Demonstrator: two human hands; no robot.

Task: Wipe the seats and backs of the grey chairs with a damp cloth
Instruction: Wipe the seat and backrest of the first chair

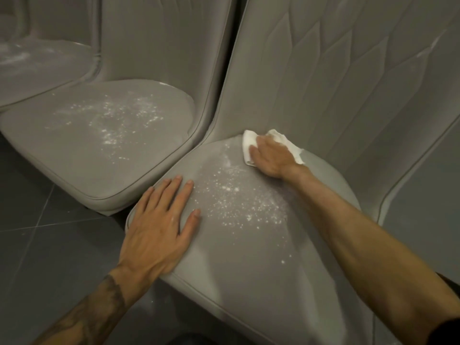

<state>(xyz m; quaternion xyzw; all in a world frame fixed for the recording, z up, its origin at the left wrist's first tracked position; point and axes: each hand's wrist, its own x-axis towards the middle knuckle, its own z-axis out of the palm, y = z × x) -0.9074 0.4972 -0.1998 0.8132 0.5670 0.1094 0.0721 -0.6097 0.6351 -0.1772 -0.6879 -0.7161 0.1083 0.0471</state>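
Three grey chairs (99, 150) are set side by side on a dark tiled floor (49, 245). The nearest seat (249, 270) is pressed at its front-left edge by the left hand (159, 220), laid flat w/ fingers straight. At the seat's back a white cloth (249, 143) is gripped under the right hand (271, 158), fingers bent over it. White powder (236, 202) is scattered btw. the hands.

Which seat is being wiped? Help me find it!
Grey chairs stand side by side on a dark tiled floor. Look at the nearest, rightmost seat. Only it has a white cloth under the right hand and the left hand lying flat.
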